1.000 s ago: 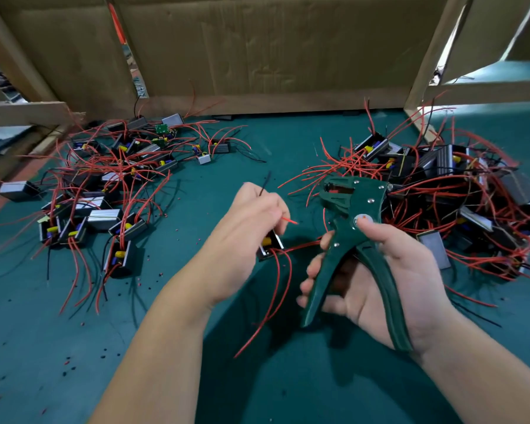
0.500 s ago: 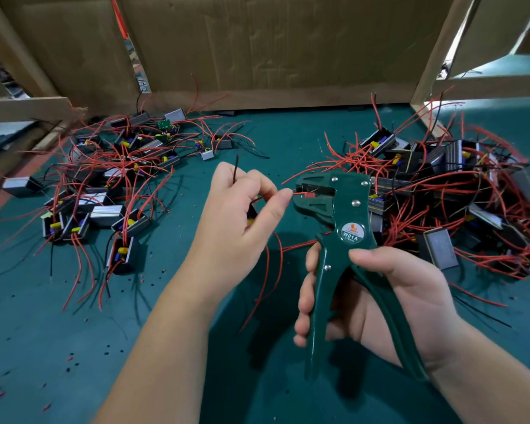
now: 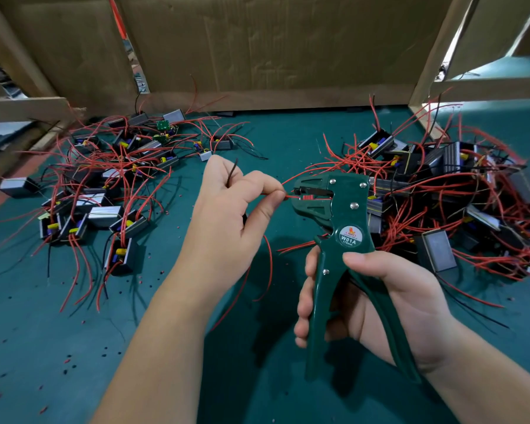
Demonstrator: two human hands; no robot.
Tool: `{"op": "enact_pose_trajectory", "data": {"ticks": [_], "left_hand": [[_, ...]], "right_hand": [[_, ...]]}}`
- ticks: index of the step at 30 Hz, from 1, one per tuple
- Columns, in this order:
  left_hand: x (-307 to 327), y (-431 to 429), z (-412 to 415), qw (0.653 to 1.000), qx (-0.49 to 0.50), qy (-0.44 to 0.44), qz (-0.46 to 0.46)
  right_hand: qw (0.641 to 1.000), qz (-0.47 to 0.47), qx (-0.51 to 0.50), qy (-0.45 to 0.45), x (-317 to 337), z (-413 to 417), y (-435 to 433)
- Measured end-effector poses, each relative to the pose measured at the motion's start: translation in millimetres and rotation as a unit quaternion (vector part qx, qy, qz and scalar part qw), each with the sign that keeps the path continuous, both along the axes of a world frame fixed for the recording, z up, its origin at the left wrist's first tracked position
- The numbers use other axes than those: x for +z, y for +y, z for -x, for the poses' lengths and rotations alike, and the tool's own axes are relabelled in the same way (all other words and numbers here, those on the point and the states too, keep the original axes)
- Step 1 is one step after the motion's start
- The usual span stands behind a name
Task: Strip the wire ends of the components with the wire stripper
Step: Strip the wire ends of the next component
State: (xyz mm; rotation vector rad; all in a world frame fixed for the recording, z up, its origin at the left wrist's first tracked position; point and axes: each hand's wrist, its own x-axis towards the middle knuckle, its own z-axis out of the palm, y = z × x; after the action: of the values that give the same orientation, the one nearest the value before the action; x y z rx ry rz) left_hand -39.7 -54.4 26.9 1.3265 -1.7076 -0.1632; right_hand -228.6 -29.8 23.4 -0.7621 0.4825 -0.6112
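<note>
The green wire stripper (image 3: pixel 349 215) stands upright in the right hand (image 3: pixel 389 301), with its head pointing left. The end of a red wire (image 3: pixel 290 197) sits in its jaws. Small black components (image 3: pixel 129 224) lie in piles on both sides.

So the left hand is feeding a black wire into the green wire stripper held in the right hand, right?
Not quite: in the head view the left hand feeds a thin red wire into the green wire stripper held in the right hand.

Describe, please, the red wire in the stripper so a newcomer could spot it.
Find the dark green wire stripper held in the right hand. Its head points at the left hand, which pinches a thin red wire. Alone among the red wires, its end sits between the stripper's jaws.
</note>
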Motion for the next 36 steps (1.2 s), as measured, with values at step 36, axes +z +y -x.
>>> {"op": "enact_pose_trajectory", "data": {"ticks": [36], "left_hand": [[-8,-2,12,0.965,-0.102,0.219,-0.104]], "right_hand": [[0.990,0.000,-0.123,0.068,-1,-7,0]]}}
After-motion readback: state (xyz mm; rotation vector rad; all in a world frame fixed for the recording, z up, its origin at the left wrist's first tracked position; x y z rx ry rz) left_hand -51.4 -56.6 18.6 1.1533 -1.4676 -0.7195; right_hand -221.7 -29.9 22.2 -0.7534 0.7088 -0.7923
